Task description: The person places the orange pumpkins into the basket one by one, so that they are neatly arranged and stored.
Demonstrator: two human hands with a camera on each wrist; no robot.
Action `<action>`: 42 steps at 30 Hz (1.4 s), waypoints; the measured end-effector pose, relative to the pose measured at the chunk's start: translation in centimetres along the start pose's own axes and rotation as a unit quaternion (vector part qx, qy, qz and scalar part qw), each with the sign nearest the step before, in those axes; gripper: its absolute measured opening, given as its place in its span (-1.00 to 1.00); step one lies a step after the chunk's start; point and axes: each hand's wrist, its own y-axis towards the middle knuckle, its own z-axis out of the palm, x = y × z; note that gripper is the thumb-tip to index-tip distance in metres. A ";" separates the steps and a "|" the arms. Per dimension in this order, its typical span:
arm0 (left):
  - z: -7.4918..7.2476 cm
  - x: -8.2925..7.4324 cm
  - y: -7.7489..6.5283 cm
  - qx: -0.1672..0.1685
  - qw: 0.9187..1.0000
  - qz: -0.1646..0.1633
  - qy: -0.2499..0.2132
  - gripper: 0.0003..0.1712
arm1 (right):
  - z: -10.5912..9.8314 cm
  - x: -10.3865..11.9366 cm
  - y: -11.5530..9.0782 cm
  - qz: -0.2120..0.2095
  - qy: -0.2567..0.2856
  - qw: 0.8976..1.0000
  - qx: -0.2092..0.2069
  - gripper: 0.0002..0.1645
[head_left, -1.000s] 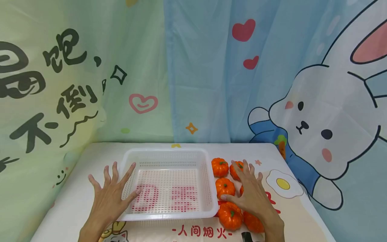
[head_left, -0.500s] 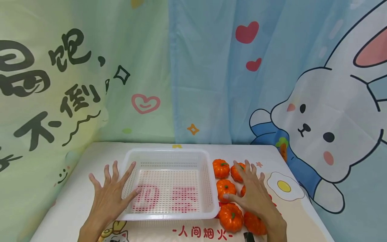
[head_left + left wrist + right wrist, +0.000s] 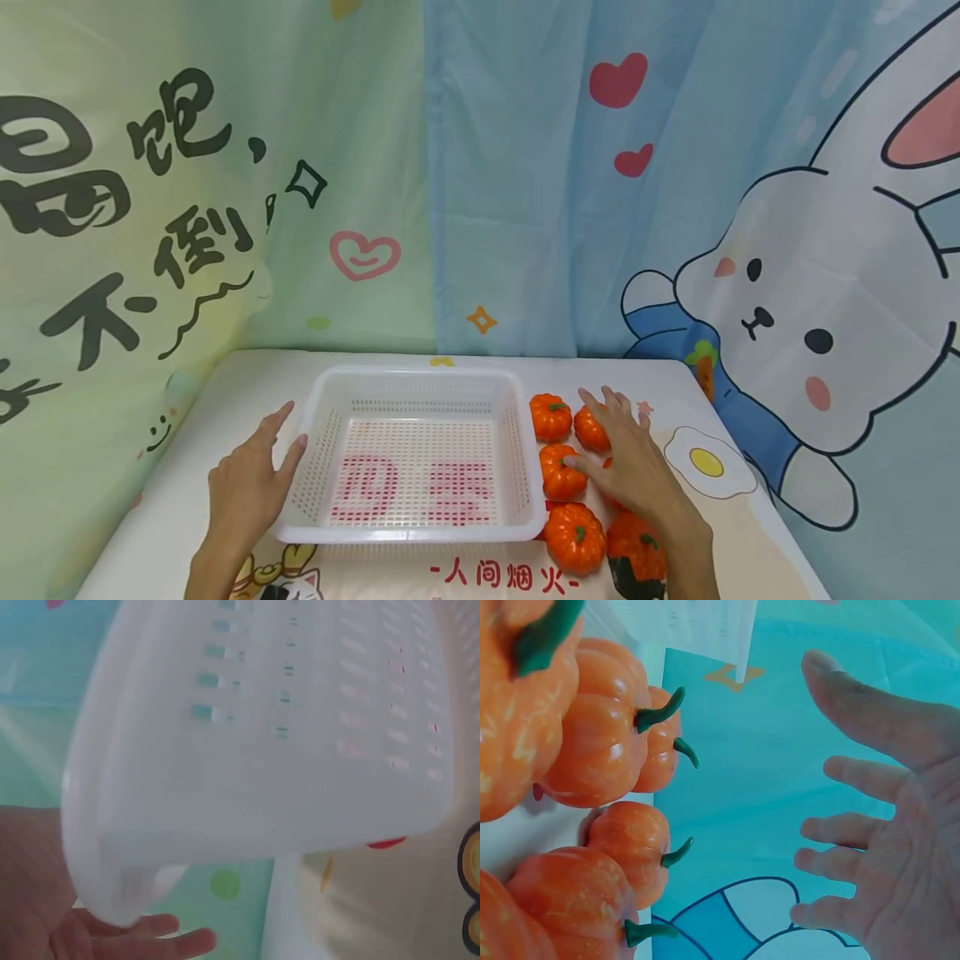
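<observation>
A white perforated plastic basket (image 3: 408,535) stands on the table with nothing in it. Beside its left rim my left hand (image 3: 243,492) hovers, thumb and fingers extended; in the left wrist view its fingers (image 3: 154,946) show beyond the basket corner (image 3: 120,889). Several orange toy pumpkins with green stems line the basket's right side in two columns, among them a front pumpkin (image 3: 575,539) and a back one (image 3: 551,417). My right hand (image 3: 637,467) is spread over the right column, partly hiding it. The right wrist view shows its palm (image 3: 911,855) bare, apart from the pumpkins (image 3: 604,724).
The white table (image 3: 262,375) carries a printed cloth with red lettering and a fried egg print (image 3: 705,461). A black shape (image 3: 633,577) overlaps the front right pumpkin (image 3: 636,537). Behind hangs a printed curtain (image 3: 502,208).
My left hand has turned, its spread fingers drawing closer together and back from over the basket rim to beside it. The right hand has shifted very slightly; the basket and pumpkins stay put.
</observation>
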 end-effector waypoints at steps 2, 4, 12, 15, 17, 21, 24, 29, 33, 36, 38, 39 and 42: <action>0.0 0.3 0.1 -0.003 1.000 -0.020 -0.018 -0.38 | 0.0 0.0 0.3 0.000 -0.003 1.000 0.006 0.18; 0.1 0.5 0.2 0.001 0.998 -0.044 -0.037 -0.43 | -0.1 0.1 0.6 0.006 -0.003 1.000 0.014 0.17; 0.7 1.4 0.6 0.013 0.988 -0.095 -0.124 -0.52 | 0.0 0.0 1.8 0.000 -0.010 1.000 0.022 0.11; 0.9 1.5 0.5 0.016 0.982 -0.108 -0.155 -0.59 | 0.1 0.0 2.2 0.001 -0.007 1.000 0.031 0.09; 1.0 1.5 0.5 0.023 0.977 -0.121 -0.177 -0.60 | 0.1 0.0 2.4 0.002 -0.005 0.999 0.037 0.08; 1.1 1.2 0.4 0.029 0.963 -0.160 -0.216 -0.61 | 0.3 0.1 3.0 0.005 0.001 0.999 0.040 0.08; 1.2 1.1 0.2 0.028 0.951 -0.186 -0.245 -0.61 | 0.6 0.1 3.4 0.007 0.007 0.999 0.041 0.09; 1.5 0.9 0.2 0.029 0.936 -0.203 -0.286 -0.62 | 1.2 -0.2 3.9 0.006 0.014 0.999 0.047 0.10; 1.6 1.0 0.3 0.029 0.934 -0.207 -0.291 -0.61 | 1.7 -0.3 4.6 0.003 0.021 0.998 0.050 0.09; 1.6 1.1 0.2 0.030 0.932 -0.209 -0.295 -0.60 | 2.1 -0.2 5.1 -0.005 0.028 0.998 0.052 0.07; 1.5 1.1 0.2 0.030 0.931 -0.210 -0.298 -0.61 | 2.2 -0.2 5.3 -0.006 0.033 0.998 0.053 0.05; 1.5 1.1 0.2 0.031 0.930 -0.210 -0.301 -0.61 | 2.3 -0.2 5.4 -0.009 0.036 0.998 0.052 0.05; 1.5 1.1 0.1 0.026 0.928 -0.209 -0.309 -0.61 | 2.4 -0.2 5.8 -0.014 0.038 0.998 0.051 0.04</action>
